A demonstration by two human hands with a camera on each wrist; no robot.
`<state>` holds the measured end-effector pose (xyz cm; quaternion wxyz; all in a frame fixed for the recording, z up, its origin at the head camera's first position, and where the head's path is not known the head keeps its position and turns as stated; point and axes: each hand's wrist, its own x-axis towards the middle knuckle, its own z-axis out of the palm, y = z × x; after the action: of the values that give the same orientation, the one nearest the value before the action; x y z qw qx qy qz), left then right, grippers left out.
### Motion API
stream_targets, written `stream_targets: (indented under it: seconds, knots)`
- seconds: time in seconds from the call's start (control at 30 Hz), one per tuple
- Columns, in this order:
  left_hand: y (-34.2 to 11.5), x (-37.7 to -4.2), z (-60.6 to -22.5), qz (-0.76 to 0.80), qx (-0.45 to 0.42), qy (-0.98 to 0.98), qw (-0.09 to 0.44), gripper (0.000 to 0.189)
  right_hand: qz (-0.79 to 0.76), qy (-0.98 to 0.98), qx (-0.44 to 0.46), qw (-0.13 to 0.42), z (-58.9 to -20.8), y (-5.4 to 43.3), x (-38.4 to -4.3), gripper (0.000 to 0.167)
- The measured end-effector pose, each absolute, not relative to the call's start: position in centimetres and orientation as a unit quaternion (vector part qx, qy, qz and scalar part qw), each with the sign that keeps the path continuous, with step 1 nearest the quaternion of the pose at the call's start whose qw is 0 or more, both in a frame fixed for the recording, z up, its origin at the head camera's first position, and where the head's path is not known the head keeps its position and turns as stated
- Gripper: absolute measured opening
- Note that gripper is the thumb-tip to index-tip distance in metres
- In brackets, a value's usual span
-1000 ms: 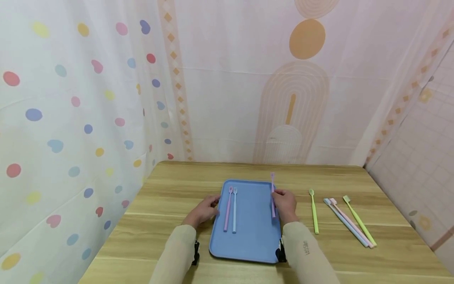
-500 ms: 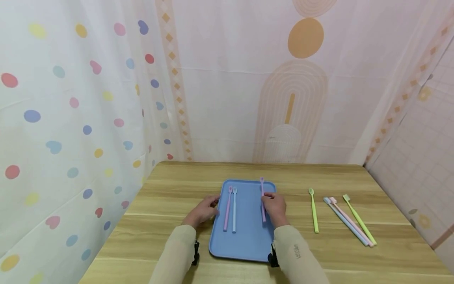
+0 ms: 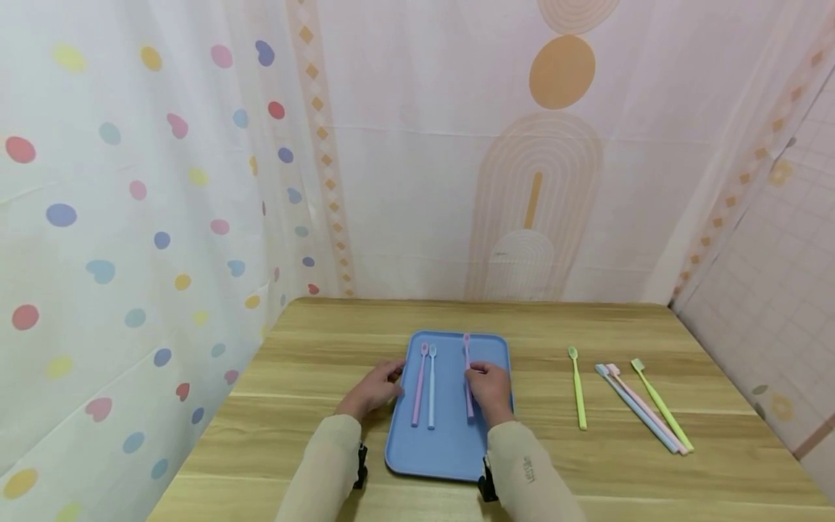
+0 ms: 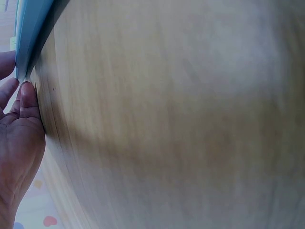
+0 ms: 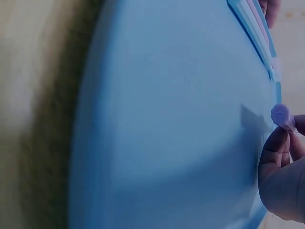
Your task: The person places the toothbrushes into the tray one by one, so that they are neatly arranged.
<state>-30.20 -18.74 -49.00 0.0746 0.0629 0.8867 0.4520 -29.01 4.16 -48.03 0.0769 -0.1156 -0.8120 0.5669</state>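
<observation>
My right hand (image 3: 491, 391) pinches a purple toothbrush (image 3: 467, 355) between thumb and fingertips, over the right half of a blue tray (image 3: 450, 453). The right wrist view shows the handle end (image 5: 282, 116) of this toothbrush pointing at the camera, its shadow cast on the tray. Further left on the tray, a second purple toothbrush (image 3: 419, 391) and a light blue toothbrush (image 3: 431, 395) lie side by side, heads away from me. My left hand (image 3: 375, 388) rests at the tray's left rim, its relaxed fingertips touching the outer edge; the left wrist view shows this hand (image 4: 21, 143) low beside the tray.
Right of the tray, a green toothbrush (image 3: 578, 391) lies alone on the wooden table (image 3: 313, 333). Beyond it, a blue toothbrush (image 3: 636, 409), a pink toothbrush (image 3: 642, 402) and another green toothbrush (image 3: 664, 406) lie slanted together. Patterned curtains (image 3: 404, 181) hang around the table.
My right hand has moved left and slightly nearer me with the purple toothbrush, from the tray's right edge to inside it. The left hand has stayed at the rim.
</observation>
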Motion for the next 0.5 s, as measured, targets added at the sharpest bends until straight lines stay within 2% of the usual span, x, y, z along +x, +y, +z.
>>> stream_targets:
  seconds: [0.23,0.5]
  knots:
    - [-18.7,-30.3,-49.1,0.449,0.061,0.888,0.077,0.063,0.573,-0.808,-0.129,0.046,-48.1,2.8,-28.6,0.023]
    - [-18.9,-30.4,-49.2,0.450,0.067,0.888,0.075,0.065,0.559,-0.819,-0.116,0.063,-48.1,1.3,-28.3,0.021]
